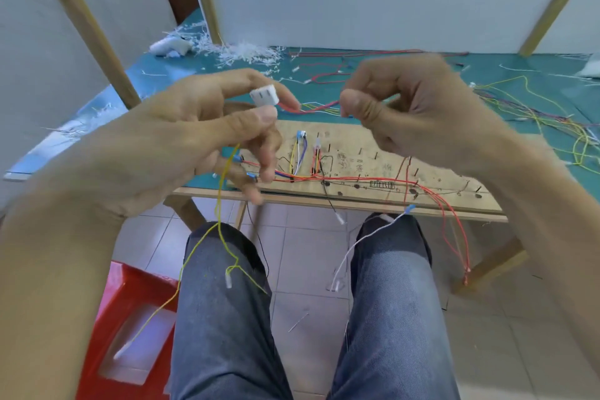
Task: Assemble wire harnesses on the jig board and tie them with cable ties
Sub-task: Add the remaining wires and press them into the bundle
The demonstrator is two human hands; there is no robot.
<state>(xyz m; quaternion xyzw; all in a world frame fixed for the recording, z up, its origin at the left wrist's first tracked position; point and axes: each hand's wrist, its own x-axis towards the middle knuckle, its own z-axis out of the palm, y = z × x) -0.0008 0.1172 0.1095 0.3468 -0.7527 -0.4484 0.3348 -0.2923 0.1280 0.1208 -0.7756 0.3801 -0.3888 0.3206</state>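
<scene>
Both hands are up in front of the jig board, and the left hand has its grip closed on a white connector, pinched between thumb tip and forefinger with three dark slots facing us. A yellow wire drops out of that same hand and trails down across the left knee of the jeans, ending in a clear sleeve. A red wire leaves the connector and curves across to the right hand, whose fingers are curled in with the thumb pressed to the forefinger. The wire reaches the thumb, but whether that grip really has it I cannot tell through the blur. Below the hands, the wooden board lies at the near edge of the green table, with red, yellow, blue and white leads routed along it between pegs and two small plugs standing upright near its middle. There is dark handwriting and a small boxed mark on the wood, too smeared to read. A white lead with a blue terminal hangs off the front edge over the right knee. At the back of the table sits a heap of white offcuts, with loose wires tangled on the right and a red stool on the floor at the left
</scene>
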